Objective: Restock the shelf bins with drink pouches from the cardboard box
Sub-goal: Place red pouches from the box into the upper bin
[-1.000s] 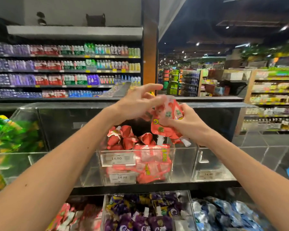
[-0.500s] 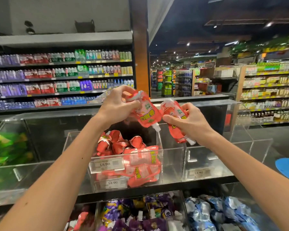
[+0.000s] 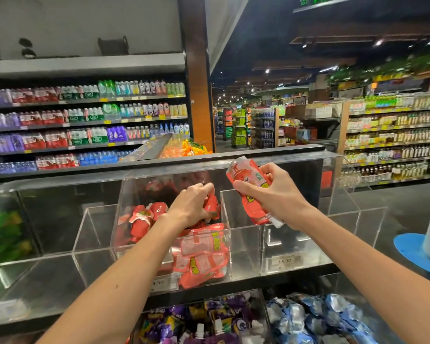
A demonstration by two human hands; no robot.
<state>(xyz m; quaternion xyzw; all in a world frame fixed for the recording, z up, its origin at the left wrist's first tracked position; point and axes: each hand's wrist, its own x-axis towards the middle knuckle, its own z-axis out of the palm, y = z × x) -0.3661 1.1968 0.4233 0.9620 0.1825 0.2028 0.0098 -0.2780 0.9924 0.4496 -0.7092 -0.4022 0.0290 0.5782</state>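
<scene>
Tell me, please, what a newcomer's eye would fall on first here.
A bright red pouch stands out, held in the right grip at centre right. Beside it, the left grip holds another pouch over the red pile in the middle bin; purple pouches and blue pouches lie below.

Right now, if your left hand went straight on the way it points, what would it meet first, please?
The left hand, gripping a red drink pouch, points forward and right inside the clear acrylic bin. It would likely meet the bin's right wall first; depth is unclear, so possibly its back panel.
</scene>
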